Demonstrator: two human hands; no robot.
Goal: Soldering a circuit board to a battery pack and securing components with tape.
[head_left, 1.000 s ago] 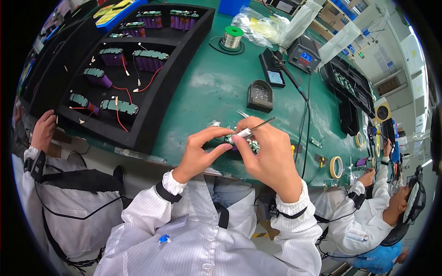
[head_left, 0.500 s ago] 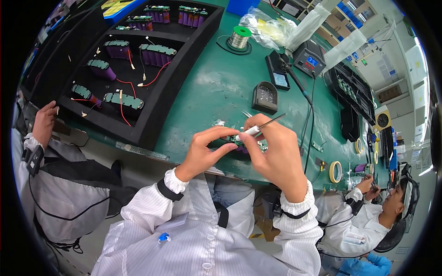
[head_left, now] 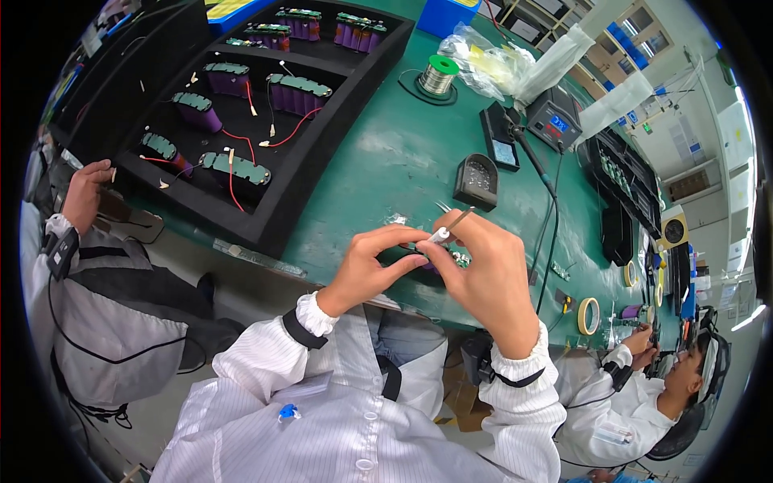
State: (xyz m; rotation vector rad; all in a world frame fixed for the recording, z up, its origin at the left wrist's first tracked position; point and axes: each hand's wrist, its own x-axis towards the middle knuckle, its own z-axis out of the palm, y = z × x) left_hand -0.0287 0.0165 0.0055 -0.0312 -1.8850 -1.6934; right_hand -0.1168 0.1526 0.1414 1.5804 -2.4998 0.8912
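Note:
At the near edge of the bench, my right hand (head_left: 491, 270) is closed on a slim white tool (head_left: 439, 235) with a thin shaft that slants up and away. Silver prongs (head_left: 443, 207) poke out beyond the same hand. Under my fingers sits a small battery pack (head_left: 460, 258) with a green circuit board and purple cells, mostly hidden. My left hand (head_left: 366, 266) grips its left side, index finger and thumb curled towards each other. The lower end of the white tool meets my left fingertips over the board.
A black foam tray (head_left: 282, 193) with several wired purple packs fills the left. Beyond my hands stand a black bin (head_left: 477, 183) of small parts, a solder spool (head_left: 440, 74), a soldering iron (head_left: 531, 153) and its station (head_left: 554, 119). Tape (head_left: 589, 315) and a co-worker (head_left: 628, 386) are right.
The bench and tray have shifted slightly right and down in the picture. The white tool now stands steeper in my right hand. Both hands stay at the battery pack.

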